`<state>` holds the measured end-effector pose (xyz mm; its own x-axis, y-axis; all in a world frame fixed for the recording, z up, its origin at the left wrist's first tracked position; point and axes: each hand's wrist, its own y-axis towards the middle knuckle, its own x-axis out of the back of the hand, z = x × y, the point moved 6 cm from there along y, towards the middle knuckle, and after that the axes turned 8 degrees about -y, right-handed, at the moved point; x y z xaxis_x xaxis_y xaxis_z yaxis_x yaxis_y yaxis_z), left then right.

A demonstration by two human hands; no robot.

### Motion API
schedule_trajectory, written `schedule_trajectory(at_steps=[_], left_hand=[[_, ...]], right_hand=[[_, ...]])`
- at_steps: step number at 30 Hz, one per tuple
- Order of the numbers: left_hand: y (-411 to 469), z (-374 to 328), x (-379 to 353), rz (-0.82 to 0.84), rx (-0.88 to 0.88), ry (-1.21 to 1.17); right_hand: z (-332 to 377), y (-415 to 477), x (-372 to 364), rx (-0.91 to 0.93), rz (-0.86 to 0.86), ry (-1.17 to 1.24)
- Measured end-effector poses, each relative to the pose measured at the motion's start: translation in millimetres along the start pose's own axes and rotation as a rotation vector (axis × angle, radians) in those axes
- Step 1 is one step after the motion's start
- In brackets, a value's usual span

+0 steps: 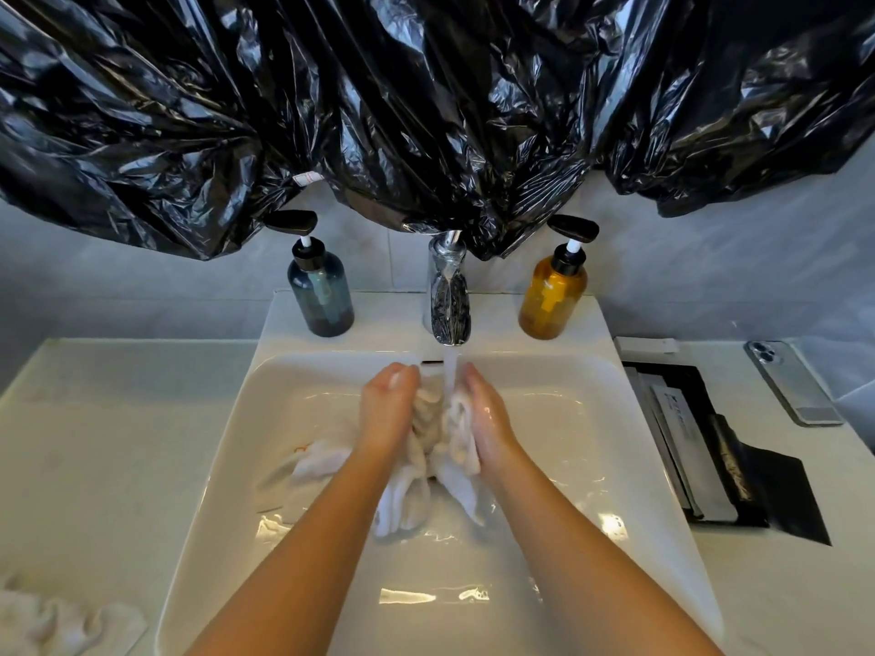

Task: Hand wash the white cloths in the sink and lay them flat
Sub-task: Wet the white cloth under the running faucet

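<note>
I am holding a white cloth bunched up between my two hands, over the middle of the sink. My left hand is gripping it from the left with the fingers curled round the folds. My right hand is gripping it from the right in the same way. Both hands are clamped on the cloth, with only wet fabric between them.

Water is running from the tap and falling straight onto the top of the bundle, between my fingertips. The lower ends of the cloth are hanging below my wrists and lying on the sink floor. More white fabric is spreading out to the left under my left forearm, with a small orange mark near its edge. I cannot tell whether it is the same piece or another one.

A blue bottle is standing upright on the sink ledge to the left of the tap, and an amber bottle is standing to the right. Both have black pump heads. Crumpled black plastic is hanging across the wall above them, its lowest folds touching the top of the tap.

On the table to the left, near the bottom corner, a second cloth is lying rumpled. To the right of the sink, a black tray is holding flat packets, and a phone is lying face down just beyond it.
</note>
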<state>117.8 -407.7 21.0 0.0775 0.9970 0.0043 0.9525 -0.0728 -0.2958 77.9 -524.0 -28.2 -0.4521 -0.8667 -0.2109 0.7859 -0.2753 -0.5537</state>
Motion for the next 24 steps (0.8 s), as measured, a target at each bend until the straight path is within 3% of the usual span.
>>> schedule_trajectory(at_steps=[2,5,8,12,17,21,24], left_hand=[[-19.0,-7.2,-18.2,0.108,-0.024,-0.062],[-10.6,-17.1,-16.1,0.070,-0.011,-0.170],[6.5,-22.1,8.5,0.052,0.021,-0.336],[3.8,-22.9,16.6,0.164,-0.014,-0.358],[-10.5,-34.1,2.3,0.270,-0.019,-0.431],[-20.4,-42.6,-14.8,0.371,0.079,-0.571],[-14.7,-44.8,3.6,0.312,0.055,-0.559]], right_hand=[[2.7,-2.3,-6.9,-0.051,0.097,0.103],[-3.7,-5.7,-9.9,-0.026,0.226,-0.027],[-1.7,-6.4,24.3,0.092,0.253,-0.276],[17.7,-11.4,59.3,0.216,0.293,-0.578],[41.2,-18.2,43.1,0.368,0.163,-1.198],[21.0,-25.6,4.9,0.366,0.437,-1.043],[3.5,-7.7,25.4,0.272,0.339,-1.046]])
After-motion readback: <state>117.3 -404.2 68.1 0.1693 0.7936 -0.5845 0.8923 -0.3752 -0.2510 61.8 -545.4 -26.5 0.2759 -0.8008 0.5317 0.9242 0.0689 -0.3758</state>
